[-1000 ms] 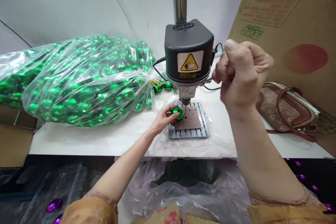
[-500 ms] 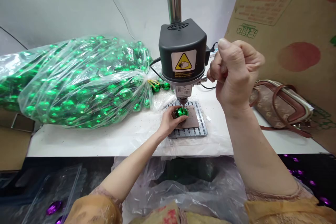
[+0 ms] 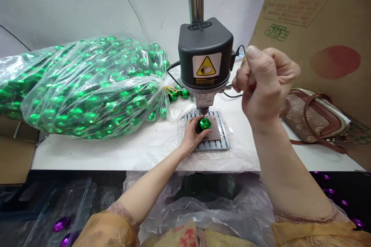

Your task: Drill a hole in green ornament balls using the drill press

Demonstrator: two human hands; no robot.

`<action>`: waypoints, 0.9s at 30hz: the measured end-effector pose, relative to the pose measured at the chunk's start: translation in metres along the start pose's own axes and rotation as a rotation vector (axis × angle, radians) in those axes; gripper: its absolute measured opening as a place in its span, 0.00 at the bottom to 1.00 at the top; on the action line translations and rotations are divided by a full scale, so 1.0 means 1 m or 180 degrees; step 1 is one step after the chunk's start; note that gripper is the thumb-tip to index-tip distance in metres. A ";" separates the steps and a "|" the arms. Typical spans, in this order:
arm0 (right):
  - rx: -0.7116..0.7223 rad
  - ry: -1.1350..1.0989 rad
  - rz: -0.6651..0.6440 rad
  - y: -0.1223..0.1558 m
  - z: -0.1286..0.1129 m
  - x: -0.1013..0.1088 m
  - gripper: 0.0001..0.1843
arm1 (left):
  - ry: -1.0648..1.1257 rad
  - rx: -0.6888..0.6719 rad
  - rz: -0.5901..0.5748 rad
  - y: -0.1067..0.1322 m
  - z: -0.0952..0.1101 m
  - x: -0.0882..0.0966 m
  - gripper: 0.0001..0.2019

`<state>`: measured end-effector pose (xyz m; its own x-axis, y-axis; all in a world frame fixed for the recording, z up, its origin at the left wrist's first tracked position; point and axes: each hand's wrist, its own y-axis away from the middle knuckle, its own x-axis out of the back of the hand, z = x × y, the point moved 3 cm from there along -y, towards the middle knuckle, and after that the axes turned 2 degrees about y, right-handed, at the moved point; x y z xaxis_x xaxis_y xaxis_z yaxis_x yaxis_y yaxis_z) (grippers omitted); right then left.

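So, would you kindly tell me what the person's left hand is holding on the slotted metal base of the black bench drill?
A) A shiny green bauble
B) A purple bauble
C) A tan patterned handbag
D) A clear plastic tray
A: the left hand grips the shiny green bauble above the brown pad on the slotted metal base of the black bench drill.

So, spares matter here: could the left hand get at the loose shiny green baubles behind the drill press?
Probably yes, once it releases the shiny green bauble it holds: the left hand is at the slotted metal drill plate, and the loose green baubles lie just beyond, with nothing seen between.
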<state>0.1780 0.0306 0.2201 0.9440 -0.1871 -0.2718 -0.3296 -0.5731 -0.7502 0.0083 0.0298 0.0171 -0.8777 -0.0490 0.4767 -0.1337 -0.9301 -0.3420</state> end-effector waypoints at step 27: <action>0.0580 -0.0445 0.0110 0.041 0.015 0.012 0.32 | 0.0103 -0.0022 -0.0011 0.003 -0.001 0.000 0.25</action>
<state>0.1761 0.0170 0.1773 0.9250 -0.0845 -0.3706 -0.3710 -0.4124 -0.8321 0.0070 0.0274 0.0155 -0.8916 -0.0339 0.4516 -0.1399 -0.9277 -0.3460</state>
